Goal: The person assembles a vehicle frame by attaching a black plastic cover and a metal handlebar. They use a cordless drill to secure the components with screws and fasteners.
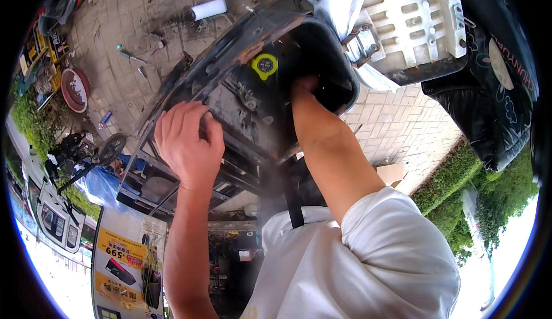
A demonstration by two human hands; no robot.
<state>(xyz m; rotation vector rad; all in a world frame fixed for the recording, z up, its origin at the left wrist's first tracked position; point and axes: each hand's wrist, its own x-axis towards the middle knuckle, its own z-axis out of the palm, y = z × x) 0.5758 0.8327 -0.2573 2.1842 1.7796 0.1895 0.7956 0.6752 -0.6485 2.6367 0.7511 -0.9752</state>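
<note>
Below me is a scooter or light vehicle body with a dusty dark frame (241,132). My left hand (190,138) lies back-up at the left edge of the frame, its fingers bent loosely over that edge and its thumb apart. My right arm reaches down into a deep black storage bin (345,72). Inside it, my right hand (305,83) is mostly lost in shadow, so its fingers and anything in them are hidden. A round yellow-green cap (265,66) sits left of my right hand. Metal fittings (244,96) lie just below the cap.
A raised white ribbed plastic seat base (411,20) with a metal hinge (363,44) stands beyond the bin. A black quilted cover (500,89) hangs right. Left on the paving are a reddish basin (75,90), scattered tools (133,56) and a white roll (209,9).
</note>
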